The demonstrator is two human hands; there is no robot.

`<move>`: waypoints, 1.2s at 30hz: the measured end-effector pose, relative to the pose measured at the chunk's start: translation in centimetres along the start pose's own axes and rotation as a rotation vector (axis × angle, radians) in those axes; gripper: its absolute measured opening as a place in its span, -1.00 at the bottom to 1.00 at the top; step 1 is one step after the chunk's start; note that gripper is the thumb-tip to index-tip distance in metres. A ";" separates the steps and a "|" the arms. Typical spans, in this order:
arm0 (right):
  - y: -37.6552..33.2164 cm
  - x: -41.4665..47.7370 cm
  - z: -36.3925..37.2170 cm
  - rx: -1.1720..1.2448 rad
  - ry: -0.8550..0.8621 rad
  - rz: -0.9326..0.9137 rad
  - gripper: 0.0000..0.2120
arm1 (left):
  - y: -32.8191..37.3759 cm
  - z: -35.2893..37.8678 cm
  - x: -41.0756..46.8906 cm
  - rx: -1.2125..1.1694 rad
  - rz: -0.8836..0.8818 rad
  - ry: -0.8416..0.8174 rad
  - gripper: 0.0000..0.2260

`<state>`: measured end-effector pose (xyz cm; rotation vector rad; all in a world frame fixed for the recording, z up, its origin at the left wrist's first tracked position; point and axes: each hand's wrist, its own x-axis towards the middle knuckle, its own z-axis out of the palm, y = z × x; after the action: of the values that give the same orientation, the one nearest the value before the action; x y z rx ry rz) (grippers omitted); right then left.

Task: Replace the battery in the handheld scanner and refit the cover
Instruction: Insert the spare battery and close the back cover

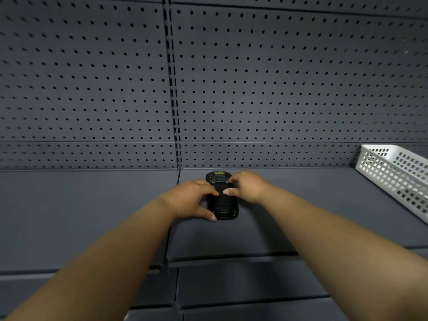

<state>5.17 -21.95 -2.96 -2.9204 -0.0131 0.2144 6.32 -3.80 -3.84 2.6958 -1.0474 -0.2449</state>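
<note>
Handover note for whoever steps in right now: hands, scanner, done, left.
Left hand: on the left edge of the handheld scanner, thumb at its near corner.
Right hand: fingertips on its back, upper right.
Scanner lies back-up on the grey shelf, near the pegboard; white basket far right.
Done: cannot tell; cover state unclear, no loose battery in view.
Left: confirm battery swap, seat cover.

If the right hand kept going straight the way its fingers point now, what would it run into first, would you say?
Probably the left hand. The right hand points leftward across the black scanner lying on the shelf, and the two hands' fingertips nearly meet above it; whether they touch, I cannot tell.
</note>
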 end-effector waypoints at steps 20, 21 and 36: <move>-0.2 -0.6 -0.3 0.005 -0.029 0.021 -0.52 | 0.1 -2.3 2.1 0.338 -0.091 -0.164 -0.02; -0.2 -0.6 -0.3 0.005 -0.028 0.022 -0.51 | 0.2 -2.4 2.1 0.369 -0.084 -0.162 -0.02; -0.1 -0.5 -0.1 0.035 -0.031 0.032 -0.50 | -0.1 -2.3 2.6 0.451 -0.035 -0.138 -0.03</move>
<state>4.72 -21.92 -2.83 -2.8838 0.0322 0.2624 8.81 -5.10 -1.82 3.1379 -1.2207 -0.2258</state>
